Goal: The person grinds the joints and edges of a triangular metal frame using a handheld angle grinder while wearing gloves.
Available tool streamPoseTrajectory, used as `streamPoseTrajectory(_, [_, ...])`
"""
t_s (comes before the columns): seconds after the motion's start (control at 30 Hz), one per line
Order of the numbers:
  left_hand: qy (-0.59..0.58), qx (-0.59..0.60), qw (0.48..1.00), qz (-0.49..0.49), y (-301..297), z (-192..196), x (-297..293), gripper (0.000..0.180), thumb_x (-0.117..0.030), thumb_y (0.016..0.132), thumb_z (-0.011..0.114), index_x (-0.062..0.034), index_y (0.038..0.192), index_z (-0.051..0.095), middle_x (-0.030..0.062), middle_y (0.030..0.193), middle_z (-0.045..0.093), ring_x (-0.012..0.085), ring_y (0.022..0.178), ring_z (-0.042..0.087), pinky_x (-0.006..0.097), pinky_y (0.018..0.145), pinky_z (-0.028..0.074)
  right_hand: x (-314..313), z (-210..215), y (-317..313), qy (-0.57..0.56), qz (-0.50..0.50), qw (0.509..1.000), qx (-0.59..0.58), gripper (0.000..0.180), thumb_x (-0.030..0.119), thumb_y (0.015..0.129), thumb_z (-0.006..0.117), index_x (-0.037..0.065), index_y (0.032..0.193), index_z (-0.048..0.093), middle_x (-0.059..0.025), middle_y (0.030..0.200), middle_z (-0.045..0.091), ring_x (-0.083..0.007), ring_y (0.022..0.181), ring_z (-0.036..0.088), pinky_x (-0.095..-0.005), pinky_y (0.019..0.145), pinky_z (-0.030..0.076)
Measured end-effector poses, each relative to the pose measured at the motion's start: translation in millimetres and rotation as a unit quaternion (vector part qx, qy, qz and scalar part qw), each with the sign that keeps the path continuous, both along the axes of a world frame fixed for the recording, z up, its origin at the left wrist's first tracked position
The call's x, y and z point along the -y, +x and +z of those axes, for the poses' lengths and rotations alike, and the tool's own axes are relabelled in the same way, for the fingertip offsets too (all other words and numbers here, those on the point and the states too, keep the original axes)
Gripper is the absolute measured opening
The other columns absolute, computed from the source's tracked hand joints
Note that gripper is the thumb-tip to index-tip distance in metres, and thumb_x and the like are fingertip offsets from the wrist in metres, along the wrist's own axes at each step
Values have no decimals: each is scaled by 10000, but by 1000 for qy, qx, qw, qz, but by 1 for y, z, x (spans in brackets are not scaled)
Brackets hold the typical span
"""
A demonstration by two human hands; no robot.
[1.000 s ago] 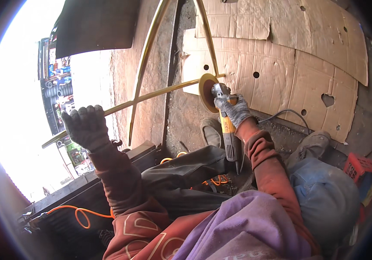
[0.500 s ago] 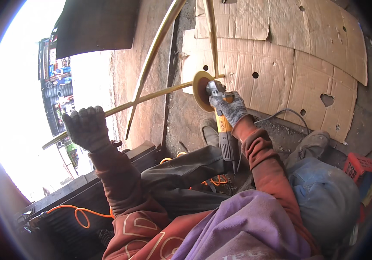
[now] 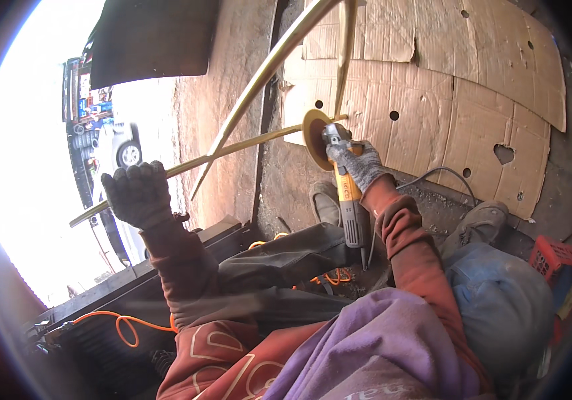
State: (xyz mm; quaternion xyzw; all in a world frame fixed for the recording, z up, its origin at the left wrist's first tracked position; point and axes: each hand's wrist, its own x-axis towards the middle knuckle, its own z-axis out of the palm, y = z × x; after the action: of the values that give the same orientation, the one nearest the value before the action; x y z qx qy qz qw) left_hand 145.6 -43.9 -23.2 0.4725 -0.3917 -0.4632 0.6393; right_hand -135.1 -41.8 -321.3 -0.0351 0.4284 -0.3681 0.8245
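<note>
My gloved left hand [image 3: 138, 195] is closed around a gold-coloured metal bar [image 3: 239, 145] near its left end. This bar slants up to the right and belongs to a frame with a long tapered leg [image 3: 259, 80] and another leg [image 3: 344, 63] further right. In my gloved right hand [image 3: 359, 163] is an angle grinder [image 3: 351, 217] with a yellow and grey body. Its large round disc [image 3: 314, 140] stands edge-on at the bar's right part, by the joint. Whether the disc touches the metal I cannot tell.
Flattened cardboard [image 3: 426, 100] covers the floor ahead. A dark cable [image 3: 442, 169] runs right from behind the grinder. An orange hose [image 3: 122, 323] lies at lower left. A red plastic crate [image 3: 556, 257] stands at right. A white vehicle [image 3: 116, 150] shows outside at left.
The frame's upper legs have swung to the right. Both hands and the grinder have shifted slightly right. A white vehicle has come into view outside at left.
</note>
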Motion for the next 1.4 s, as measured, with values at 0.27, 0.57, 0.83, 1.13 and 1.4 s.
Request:
streamPoseTrajectory(0.27, [-2,221,975,-10,-21,-3,6,424,-430,993,270,-166,687,396,-15,591,305,159,599,380,366,700,358,-1,-20,-8,25,26,999,-26,448,192,652,845,27,961,566,-75,833,641,-152,670,608,-309,601,490])
streamPoseTrajectory(0.57, [1,67,994,84,-42,-1,5,435,-436,991,271,-184,658,393,-22,546,318,163,526,332,370,651,349,-1,-27,-2,27,6,999,-29,458,162,631,859,44,945,548,-64,816,627,-142,649,593,-297,580,483])
streamPoseTrajectory(0.83, [-22,34,998,-48,-38,-1,6,432,-431,993,271,-176,672,410,-16,557,333,165,566,350,386,668,345,1,-11,-5,40,-4,999,-20,416,168,672,843,48,961,568,-77,812,646,-157,610,612,-303,533,498])
streamPoseTrajectory(1.13, [2,-18,999,-45,3,-6,2,446,-440,988,280,-177,664,437,-10,568,397,177,582,384,390,674,346,-8,-8,13,-37,-20,999,-2,386,136,676,826,79,920,532,-47,744,623,-156,536,590,-288,475,483])
streamPoseTrajectory(1.4, [6,-16,999,-45,16,-6,2,449,-433,982,323,-177,651,487,-8,557,439,187,580,415,387,664,346,-8,15,-5,13,46,999,11,460,145,648,841,91,943,493,-54,795,617,-131,619,577,-287,540,472])
